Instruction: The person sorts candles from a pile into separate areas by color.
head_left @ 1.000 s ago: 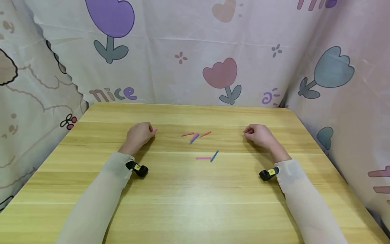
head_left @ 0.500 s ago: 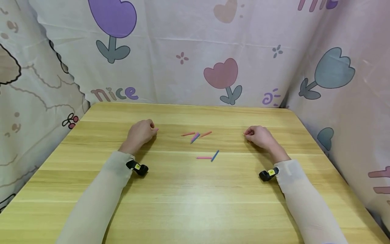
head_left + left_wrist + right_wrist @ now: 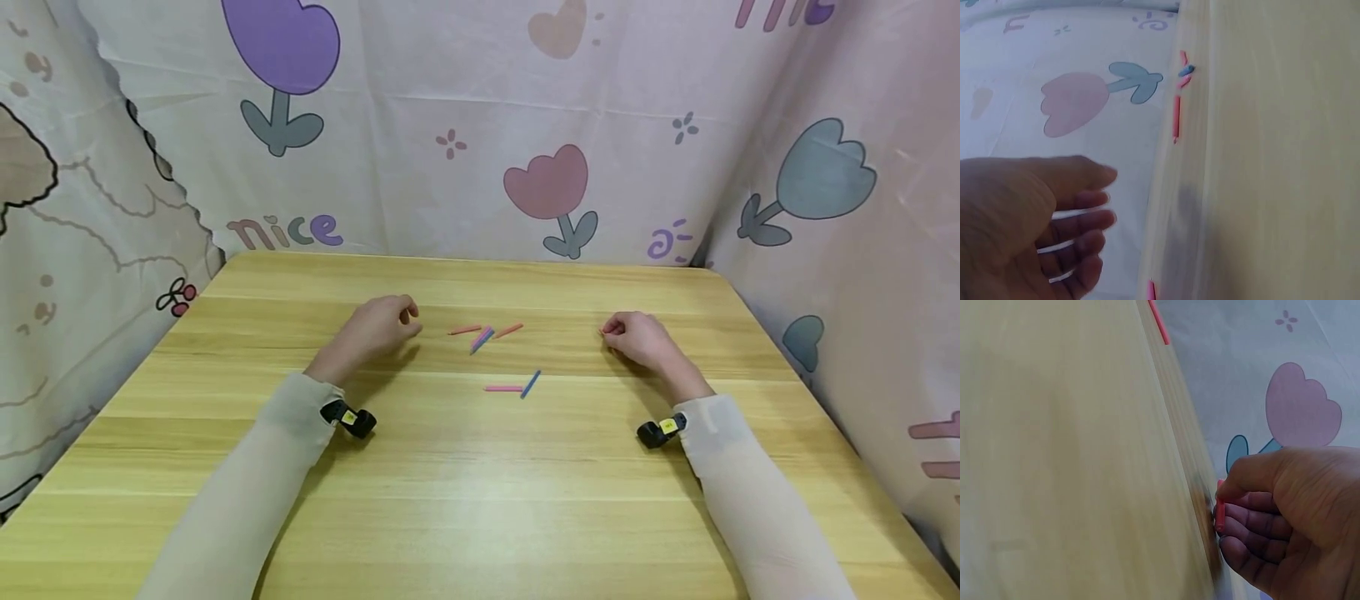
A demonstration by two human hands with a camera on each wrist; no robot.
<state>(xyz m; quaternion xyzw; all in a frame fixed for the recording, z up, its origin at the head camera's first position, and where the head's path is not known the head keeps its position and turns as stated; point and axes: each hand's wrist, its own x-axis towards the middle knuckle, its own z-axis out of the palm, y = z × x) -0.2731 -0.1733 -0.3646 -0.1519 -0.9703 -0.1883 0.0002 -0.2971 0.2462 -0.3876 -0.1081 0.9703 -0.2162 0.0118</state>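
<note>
My left hand (image 3: pixel 382 323) hovers above the table with fingers loosely bent and nothing in them. Below it in the left wrist view lies a pink crayon (image 3: pixel 1151 290), apart from the fingers; in the head view the hand hides it. Over on the right, my right hand (image 3: pixel 637 336) pinches a red crayon (image 3: pixel 1220 506) between thumb and fingers, close to the tabletop. Between the hands lie a red crayon (image 3: pixel 464 330), an orange-red one, and a pink crayon (image 3: pixel 477 337) against a blue crayon (image 3: pixel 484 340).
Nearer on the wooden table (image 3: pixel 480 500) a pink crayon (image 3: pixel 503 388) and a blue crayon (image 3: pixel 531 384) lie with their ends close together. A printed curtain (image 3: pixel 450 192) hangs behind the table's far edge and along both sides.
My left hand has let go of the pink crayon and moved right, toward the crayons in the middle. The right hand stays nearly in place, still pinching its crayon.
</note>
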